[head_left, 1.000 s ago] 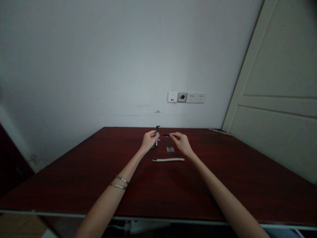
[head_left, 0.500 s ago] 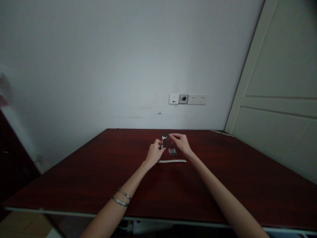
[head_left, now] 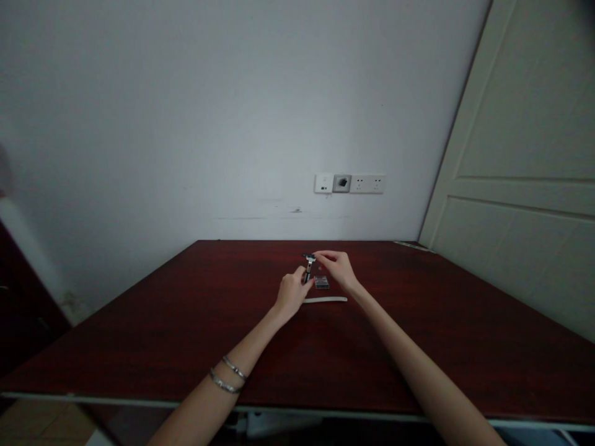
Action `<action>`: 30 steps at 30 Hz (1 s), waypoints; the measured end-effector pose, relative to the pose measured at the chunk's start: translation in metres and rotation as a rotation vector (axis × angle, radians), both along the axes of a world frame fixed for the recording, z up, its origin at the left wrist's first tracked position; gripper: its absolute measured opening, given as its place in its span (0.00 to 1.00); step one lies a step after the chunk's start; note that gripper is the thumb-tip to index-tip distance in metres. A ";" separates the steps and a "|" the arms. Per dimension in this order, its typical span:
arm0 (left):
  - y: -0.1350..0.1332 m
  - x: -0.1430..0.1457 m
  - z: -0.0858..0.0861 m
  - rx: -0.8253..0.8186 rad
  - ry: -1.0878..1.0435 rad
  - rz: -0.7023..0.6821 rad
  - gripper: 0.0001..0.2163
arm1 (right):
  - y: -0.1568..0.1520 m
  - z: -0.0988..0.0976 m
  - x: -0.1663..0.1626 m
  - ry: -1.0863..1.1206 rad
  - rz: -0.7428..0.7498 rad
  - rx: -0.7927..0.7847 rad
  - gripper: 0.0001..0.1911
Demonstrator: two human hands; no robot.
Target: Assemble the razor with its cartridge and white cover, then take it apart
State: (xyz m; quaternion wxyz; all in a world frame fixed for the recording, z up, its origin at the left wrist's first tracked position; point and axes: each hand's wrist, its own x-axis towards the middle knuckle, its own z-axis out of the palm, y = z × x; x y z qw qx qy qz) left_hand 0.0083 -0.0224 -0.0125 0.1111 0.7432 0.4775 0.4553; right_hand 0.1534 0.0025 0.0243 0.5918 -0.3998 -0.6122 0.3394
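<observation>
My left hand [head_left: 292,291] is closed round the handle of a razor [head_left: 308,266], which stands upright far out on the dark red table [head_left: 186,334]. My right hand [head_left: 338,267] pinches the razor's dark head at its top. A small dark cartridge case [head_left: 321,282] lies on the table between my hands. A long white strip [head_left: 325,300] lies flat just in front of the case, close to my left hand. Two bracelets sit on my left wrist.
A white wall rises behind the table, with a row of sockets [head_left: 349,183] above its far edge. A pale door [head_left: 525,186] stands to the right. The table's near edge [head_left: 325,412] runs across the bottom.
My left hand has drawn nearer and lower with the razor handle. My right hand brought the dark head piece left onto the top of the handle.
</observation>
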 end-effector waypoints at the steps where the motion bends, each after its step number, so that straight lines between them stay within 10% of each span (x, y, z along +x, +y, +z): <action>1: 0.000 0.000 0.000 0.009 0.011 0.000 0.06 | 0.000 0.000 0.000 -0.002 -0.001 -0.003 0.14; 30: 0.003 -0.002 -0.004 0.002 -0.073 -0.115 0.13 | -0.011 0.011 0.009 -0.128 0.074 0.085 0.15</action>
